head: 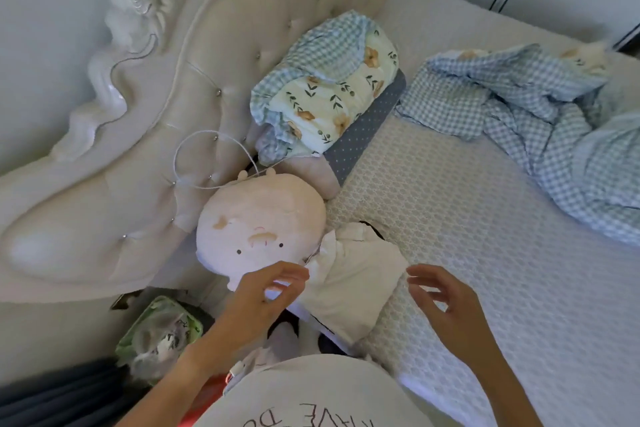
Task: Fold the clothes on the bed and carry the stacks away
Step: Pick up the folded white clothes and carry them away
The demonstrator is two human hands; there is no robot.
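White folded garment (pixel 349 284): near bed's (pixel 467 236) head edge, beside pig plush (pixel 259 229).
Left hand (pixel 266 298): grip released, fingers spread above the garment's edge.
Right hand (pixel 446 305): grip released, hovering.

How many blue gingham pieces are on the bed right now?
2. One rolled bundle with floral lining lies against the headboard; one crumpled gingham quilt is spread at the far right. More may be hidden beyond the frame.
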